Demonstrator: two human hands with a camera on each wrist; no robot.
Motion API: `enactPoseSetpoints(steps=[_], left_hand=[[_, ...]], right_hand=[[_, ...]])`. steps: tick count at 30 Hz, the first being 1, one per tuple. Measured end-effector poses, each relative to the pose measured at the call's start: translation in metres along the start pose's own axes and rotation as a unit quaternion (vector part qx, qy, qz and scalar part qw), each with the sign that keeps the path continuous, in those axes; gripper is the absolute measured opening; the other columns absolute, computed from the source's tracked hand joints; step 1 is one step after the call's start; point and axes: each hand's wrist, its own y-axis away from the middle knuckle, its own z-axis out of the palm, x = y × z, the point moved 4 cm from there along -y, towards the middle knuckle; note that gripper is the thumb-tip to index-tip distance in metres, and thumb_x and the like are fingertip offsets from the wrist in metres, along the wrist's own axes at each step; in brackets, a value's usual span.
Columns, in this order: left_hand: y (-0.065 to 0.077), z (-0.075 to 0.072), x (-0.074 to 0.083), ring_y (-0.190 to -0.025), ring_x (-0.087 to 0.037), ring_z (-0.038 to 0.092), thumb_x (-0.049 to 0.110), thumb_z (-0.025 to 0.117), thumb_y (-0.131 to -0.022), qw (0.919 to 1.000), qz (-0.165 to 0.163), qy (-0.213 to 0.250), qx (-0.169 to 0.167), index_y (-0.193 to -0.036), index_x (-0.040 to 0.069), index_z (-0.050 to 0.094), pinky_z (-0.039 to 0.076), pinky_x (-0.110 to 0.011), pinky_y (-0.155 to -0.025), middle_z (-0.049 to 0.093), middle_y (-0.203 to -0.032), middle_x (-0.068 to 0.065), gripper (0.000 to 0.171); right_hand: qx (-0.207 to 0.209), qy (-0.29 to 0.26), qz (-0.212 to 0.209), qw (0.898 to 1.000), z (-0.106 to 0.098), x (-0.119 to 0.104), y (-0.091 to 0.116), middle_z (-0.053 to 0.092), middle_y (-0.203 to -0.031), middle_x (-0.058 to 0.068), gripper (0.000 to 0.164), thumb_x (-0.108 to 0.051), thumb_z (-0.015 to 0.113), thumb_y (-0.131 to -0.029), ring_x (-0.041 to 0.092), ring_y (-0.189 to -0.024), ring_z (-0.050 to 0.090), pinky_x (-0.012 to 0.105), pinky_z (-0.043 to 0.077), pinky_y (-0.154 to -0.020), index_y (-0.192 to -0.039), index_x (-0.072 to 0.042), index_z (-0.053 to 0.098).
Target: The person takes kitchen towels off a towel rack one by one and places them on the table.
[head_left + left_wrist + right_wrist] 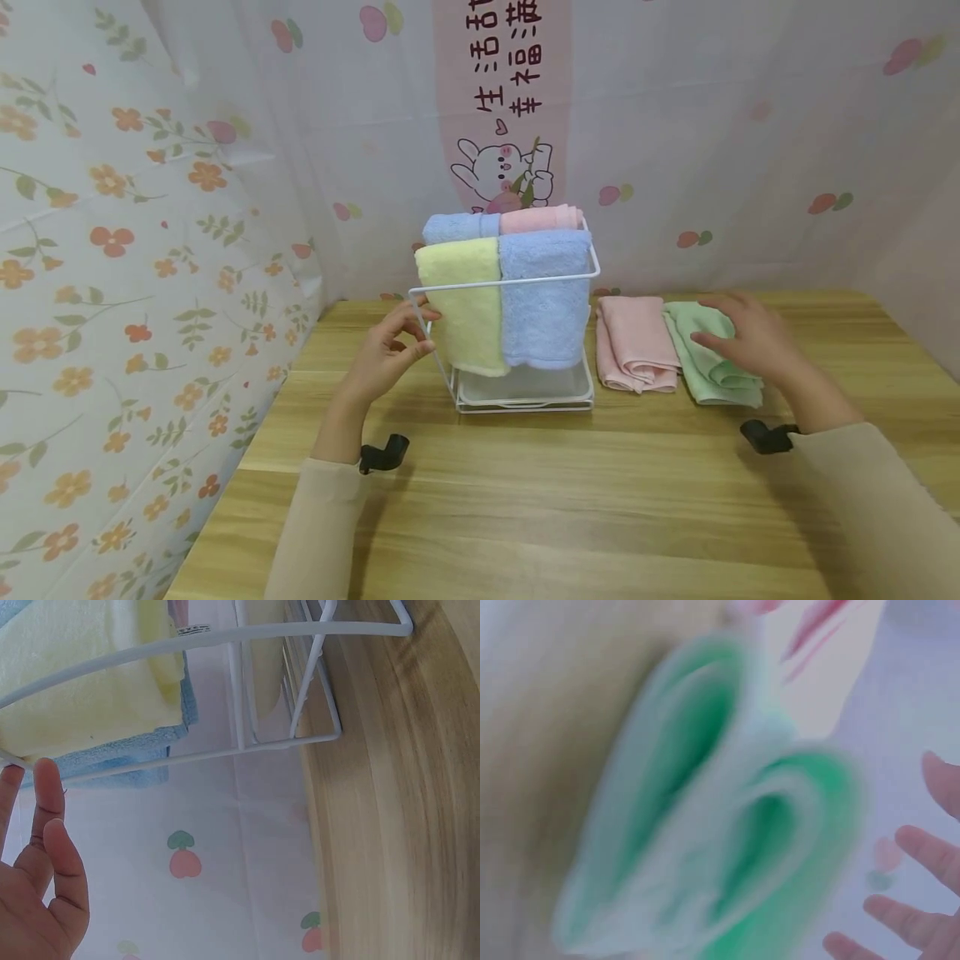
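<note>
A white wire rack (504, 284) stands on the table, with folded towels hung over its rails. At the front hang a yellow towel (467, 312) and a blue towel (546, 308); behind them are another blue towel (459, 227) and a pink one (540, 218). My left hand (392, 348) is at the rack's left side, its fingertips (49, 771) by a rail and the yellow towel's edge. Above a folded green towel (708, 354), my right hand (757, 337) hovers with spread fingers (922, 855) and holds nothing. A folded pink towel (637, 342) lies between rack and green towel.
A white tray (525, 385) sits in the rack's base. The wooden table (555, 500) reaches back to a printed curtain (690, 150). Another flowered curtain (135, 275) hangs along the left. Black wrist mounts (384, 454) stick out from both wrists.
</note>
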Motion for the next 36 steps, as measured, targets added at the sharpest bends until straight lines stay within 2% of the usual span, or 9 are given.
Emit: enactPoseSetpoints(steps=[5, 9, 12, 17, 19, 23, 28, 32, 36], left_hand=[[0.0, -0.001, 0.001, -0.119, -0.029, 0.054, 0.005, 0.067, -0.093, 0.9999, -0.011, 0.0, -0.005, -0.111, 0.003, 0.064, 0.046, -0.028, -0.067, 0.044, -0.154, -0.011, 0.019], [0.0, -0.001, 0.001, -0.137, -0.028, 0.045, 0.006, 0.066, -0.094, 0.9999, -0.013, -0.004, -0.007, -0.094, 0.004, 0.06, 0.047, -0.031, -0.07, 0.053, -0.145, -0.011, 0.007], [-0.001, -0.001, 0.002, -0.146, -0.027, 0.036, 0.007, 0.066, -0.094, 0.9999, -0.012, -0.007, -0.006, -0.087, 0.005, 0.056, 0.046, -0.033, -0.071, 0.058, -0.139, -0.011, 0.013], [-0.001, -0.001, 0.0, -0.146, -0.028, 0.036, 0.006, 0.066, -0.094, 0.9999, -0.011, -0.005, -0.006, -0.088, 0.004, 0.056, 0.045, -0.031, -0.07, 0.057, -0.139, -0.012, 0.012], [0.0, -0.001, 0.0, -0.146, -0.028, 0.036, 0.006, 0.066, -0.094, 0.9999, -0.01, -0.006, -0.006, -0.09, 0.004, 0.057, 0.045, -0.031, -0.07, 0.056, -0.141, -0.011, 0.01], [0.0, -0.001, 0.0, -0.139, -0.024, 0.044, 0.007, 0.066, -0.094, 0.9999, -0.004, -0.012, -0.008, -0.092, 0.006, 0.058, 0.046, -0.03, -0.068, 0.054, -0.143, -0.01, 0.008], [-0.001, -0.002, -0.001, -0.107, -0.013, 0.055, 0.006, 0.066, -0.094, 0.9997, 0.004, -0.018, -0.013, -0.098, 0.007, 0.061, 0.047, -0.028, -0.066, 0.054, -0.143, -0.008, 0.007], [0.0, -0.004, -0.002, -0.121, -0.013, 0.051, 0.006, 0.066, -0.094, 0.9996, 0.008, -0.023, -0.015, -0.107, 0.008, 0.062, 0.047, -0.03, -0.069, 0.052, -0.145, -0.007, 0.014], [0.0, -0.004, -0.002, -0.138, -0.028, 0.044, 0.007, 0.066, -0.094, 0.9994, 0.018, -0.021, -0.019, -0.122, 0.009, 0.062, 0.05, -0.034, -0.076, 0.045, -0.152, -0.009, 0.028]], right_hand=[[0.056, -0.048, -0.035, 0.997, -0.018, -0.04, -0.004, 0.035, -0.148, 0.037, 0.053, -0.029, 0.065, -0.096, 0.059, -0.134, 0.03, 0.077, 0.028, -0.101, -0.137, 0.003, 0.052], [0.077, -0.102, -0.032, 0.991, -0.032, -0.071, -0.007, 0.041, -0.149, 0.025, 0.051, -0.033, 0.062, -0.098, 0.049, -0.132, 0.039, 0.069, 0.038, -0.098, -0.139, -0.003, 0.054], [0.098, -0.134, -0.026, 0.986, -0.04, -0.091, -0.008, 0.046, -0.147, 0.018, 0.048, -0.035, 0.06, -0.099, 0.038, -0.123, 0.048, 0.043, 0.048, -0.094, -0.139, -0.009, 0.056], [0.152, -0.168, -0.05, 0.973, -0.054, -0.124, -0.013, 0.057, -0.136, 0.005, 0.038, -0.031, 0.062, -0.098, 0.004, -0.108, 0.05, 0.01, 0.041, -0.076, -0.133, -0.015, 0.063], [0.165, -0.18, -0.07, 0.967, -0.059, -0.137, -0.017, 0.06, -0.127, -0.004, 0.036, -0.028, 0.066, -0.096, -0.002, -0.104, 0.048, 0.012, 0.043, -0.077, -0.13, -0.017, 0.065], [0.177, -0.191, -0.117, 0.958, -0.066, -0.161, -0.025, 0.06, -0.12, -0.018, 0.037, -0.019, 0.073, -0.091, 0.003, -0.106, 0.05, 0.012, 0.045, -0.079, -0.127, -0.017, 0.067], [0.156, -0.184, -0.157, 0.958, -0.068, -0.183, -0.039, 0.064, -0.122, -0.005, 0.038, -0.015, 0.076, -0.088, 0.003, -0.105, 0.049, 0.019, 0.047, -0.079, -0.125, -0.015, 0.068], [0.094, -0.171, -0.181, 0.964, -0.07, -0.195, -0.052, 0.066, -0.119, 0.005, 0.035, -0.013, 0.076, -0.088, 0.01, -0.104, 0.053, 0.023, 0.048, -0.077, -0.122, -0.012, 0.069], [0.02, -0.15, -0.169, 0.974, -0.076, -0.204, -0.061, 0.064, -0.114, 0.007, 0.035, -0.013, 0.077, -0.087, 0.021, -0.103, 0.057, 0.02, 0.049, -0.074, -0.121, -0.009, 0.069]])
